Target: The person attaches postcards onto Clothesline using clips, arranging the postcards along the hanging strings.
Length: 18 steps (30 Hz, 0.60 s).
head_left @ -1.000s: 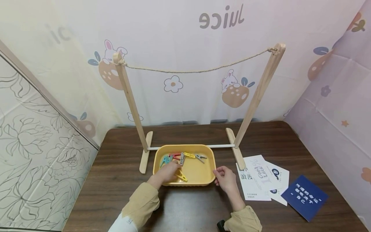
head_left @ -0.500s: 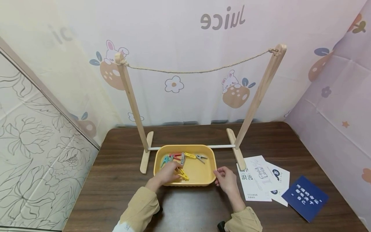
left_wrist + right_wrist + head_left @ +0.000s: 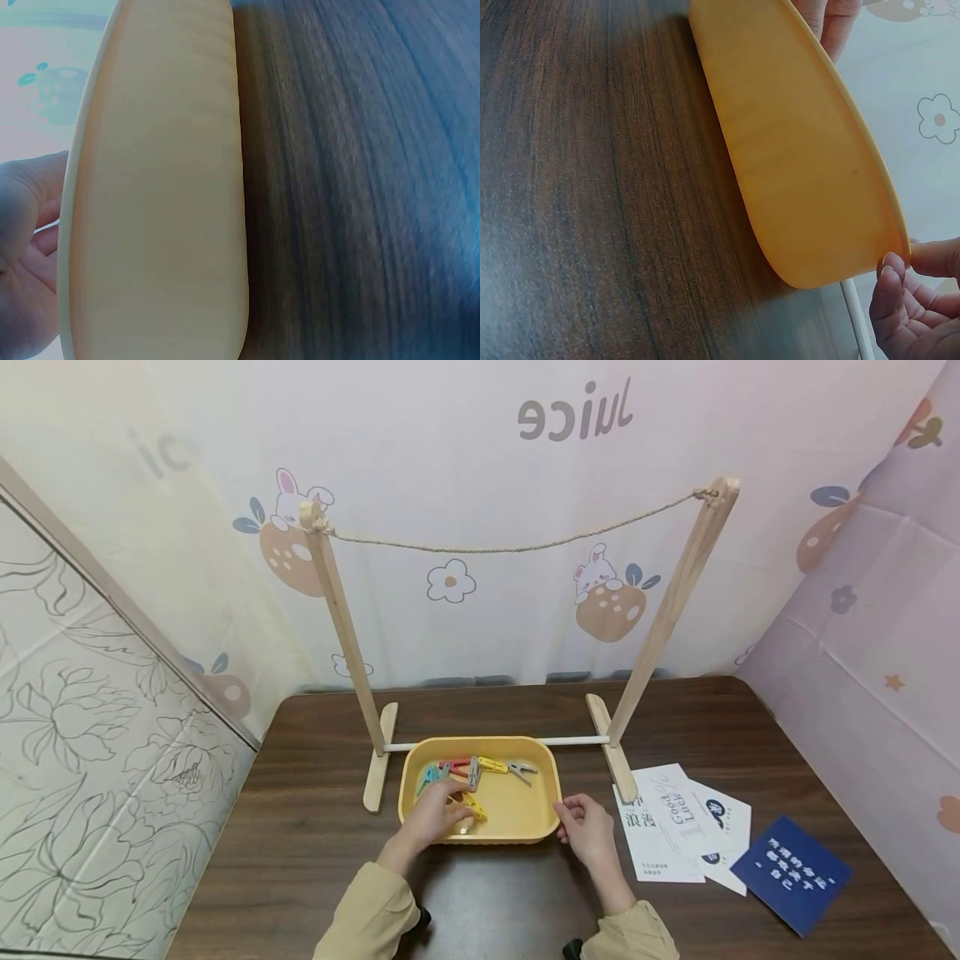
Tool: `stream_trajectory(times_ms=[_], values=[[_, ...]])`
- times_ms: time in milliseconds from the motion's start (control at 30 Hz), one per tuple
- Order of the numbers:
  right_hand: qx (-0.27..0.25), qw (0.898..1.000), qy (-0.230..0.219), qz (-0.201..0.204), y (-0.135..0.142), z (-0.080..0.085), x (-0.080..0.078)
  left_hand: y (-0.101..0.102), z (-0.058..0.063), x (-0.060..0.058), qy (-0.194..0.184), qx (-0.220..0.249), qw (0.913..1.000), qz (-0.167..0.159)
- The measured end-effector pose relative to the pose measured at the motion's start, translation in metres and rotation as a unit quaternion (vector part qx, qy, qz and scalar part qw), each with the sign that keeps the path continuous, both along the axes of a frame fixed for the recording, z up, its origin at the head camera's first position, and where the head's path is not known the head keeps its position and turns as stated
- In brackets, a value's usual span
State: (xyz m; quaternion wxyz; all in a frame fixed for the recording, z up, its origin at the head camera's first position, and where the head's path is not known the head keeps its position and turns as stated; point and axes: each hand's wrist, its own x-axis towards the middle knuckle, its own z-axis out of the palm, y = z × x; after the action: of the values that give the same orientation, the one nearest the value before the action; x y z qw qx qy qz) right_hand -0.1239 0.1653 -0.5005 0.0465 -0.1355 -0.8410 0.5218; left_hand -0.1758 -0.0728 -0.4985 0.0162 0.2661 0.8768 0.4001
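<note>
A yellow plastic tray [image 3: 521, 806] stands on the table with several clothespins lying in its back part. Over its front left part is my left hand [image 3: 431, 817], which pinches a yellow clothespin [image 3: 476, 807]; in the left wrist view the tray's wall [image 3: 157, 187] hides the fingertips. At the tray's right end, my right hand [image 3: 588, 831] grips the rim between thumb and fingers, as the right wrist view shows at the corner [image 3: 894, 255]. Behind the left hand lie teal clothespins [image 3: 429, 775], red and grey ones [image 3: 474, 772], a second yellow one [image 3: 492, 765] and another grey one [image 3: 522, 772].
Behind the tray a wooden stand rises on two posts [image 3: 341, 627] with a sagging rope [image 3: 517, 550] between their tops. A white rod [image 3: 573, 741] joins its feet. White printed cards [image 3: 667, 827] and a dark blue card [image 3: 791, 875] lie to the right on the brown table [image 3: 300, 827].
My left hand has turned and shifted slightly within the tray, and the yellow clothespin's visible end has moved back a little. My right hand stays at the rim.
</note>
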Motion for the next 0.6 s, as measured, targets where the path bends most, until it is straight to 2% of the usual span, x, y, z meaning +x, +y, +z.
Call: stream_trajectory(times_ms=[300,600], values=[[-0.016,1.000,0.012,-0.007,0.002,-0.004,0.001,0.004,-0.002,0.009,0.056,0.059,0.9949,0.060],[-0.022,1.000,0.013,-0.010,0.016,-0.001,0.005,0.009,0.005,0.020,0.074,0.105,0.9836,0.126]])
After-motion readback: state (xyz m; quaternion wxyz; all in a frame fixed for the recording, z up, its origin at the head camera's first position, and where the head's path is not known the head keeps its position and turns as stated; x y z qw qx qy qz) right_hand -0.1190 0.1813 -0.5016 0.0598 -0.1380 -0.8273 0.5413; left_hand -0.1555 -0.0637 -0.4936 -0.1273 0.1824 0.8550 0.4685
